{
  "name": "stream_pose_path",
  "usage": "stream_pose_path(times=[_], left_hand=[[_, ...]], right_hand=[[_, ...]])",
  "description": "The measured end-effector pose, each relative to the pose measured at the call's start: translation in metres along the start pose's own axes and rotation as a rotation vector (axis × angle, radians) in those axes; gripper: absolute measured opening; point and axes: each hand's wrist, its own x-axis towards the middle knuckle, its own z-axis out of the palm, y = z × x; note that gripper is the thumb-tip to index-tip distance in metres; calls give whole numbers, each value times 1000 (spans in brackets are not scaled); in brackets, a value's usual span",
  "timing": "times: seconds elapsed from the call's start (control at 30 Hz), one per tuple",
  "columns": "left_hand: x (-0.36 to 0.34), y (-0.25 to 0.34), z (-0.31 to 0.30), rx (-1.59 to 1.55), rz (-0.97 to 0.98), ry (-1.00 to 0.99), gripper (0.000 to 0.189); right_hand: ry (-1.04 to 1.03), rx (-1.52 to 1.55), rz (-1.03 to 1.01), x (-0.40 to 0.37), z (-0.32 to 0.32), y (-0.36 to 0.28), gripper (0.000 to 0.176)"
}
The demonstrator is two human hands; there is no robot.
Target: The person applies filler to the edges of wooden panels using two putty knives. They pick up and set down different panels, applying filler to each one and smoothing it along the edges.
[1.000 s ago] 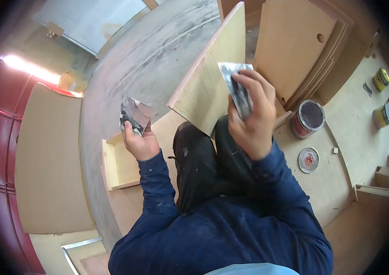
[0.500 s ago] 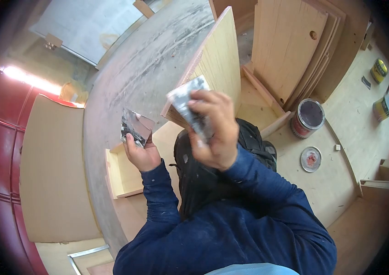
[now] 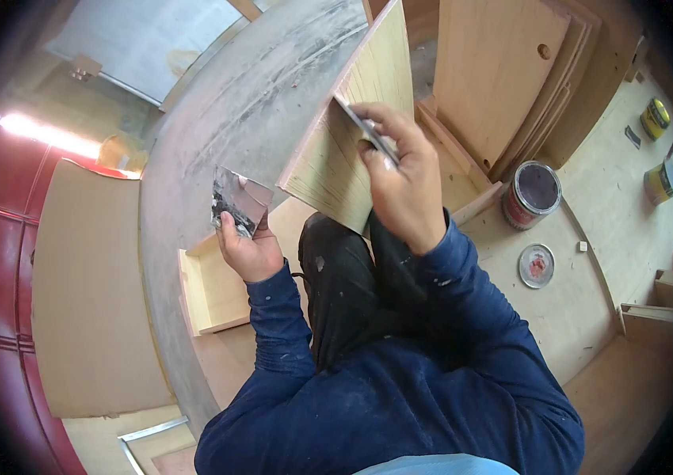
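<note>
My right hand (image 3: 407, 178) grips a putty knife (image 3: 364, 129), seen nearly edge-on. Its far end meets the pinkish edge of a pale wooden panel (image 3: 328, 170), which stands tilted by my knees. In my left hand (image 3: 249, 253) is a flat metal scraper (image 3: 235, 196), smeared with dark marks and pinkish filler. The left thumb lies on its face, and the scraper is held apart from the panel. The right fingertips are partly hidden behind the knife.
An open tin (image 3: 533, 194) of dark contents stands right of my knees, near a round lid (image 3: 537, 266) with reddish residue. A shallow wooden drawer (image 3: 221, 305) lies at left. Several boards (image 3: 495, 79) lean at the back. Two smaller cans (image 3: 655, 119) stand far right.
My right hand has moved right and up, turning the putty knife from face-on to edge-on against the panel's edge. My left hand has risen slightly with its scraper.
</note>
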Motion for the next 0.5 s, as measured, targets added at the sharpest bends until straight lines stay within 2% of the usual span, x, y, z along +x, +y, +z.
stream_pose_path(times=[0.1, 0.17, 0.23, 0.3, 0.37, 0.4, 0.43, 0.5], left_hand=[[-1, -2, 2, 35, 2, -26, 42], [-1, -5, 1, 58, 14, -41, 41], [-2, -8, -2, 81, 27, -57, 41], [0, -11, -5, 30, 3, 23, 41], [-3, -5, 1, 43, 0, 31, 40], [-7, -2, 1, 63, -1, 56, 40], [-5, -5, -10, 61, -6, 45, 40], [10, -16, -32, 138, -14, 13, 39]], right_hand=[[8, -65, -78, -22, 6, -12, 40], [-58, -67, -169, -37, 6, -24, 43], [-208, -45, -146, -48, 0, -35, 45], [-326, -31, -127, -52, -12, -37, 45], [-121, -117, -209, -39, -21, -31, 45], [51, -70, -247, -25, -20, -23, 45], [199, -311, -298, -11, -20, -12, 43], [332, -376, -260, 17, -17, 17, 38]])
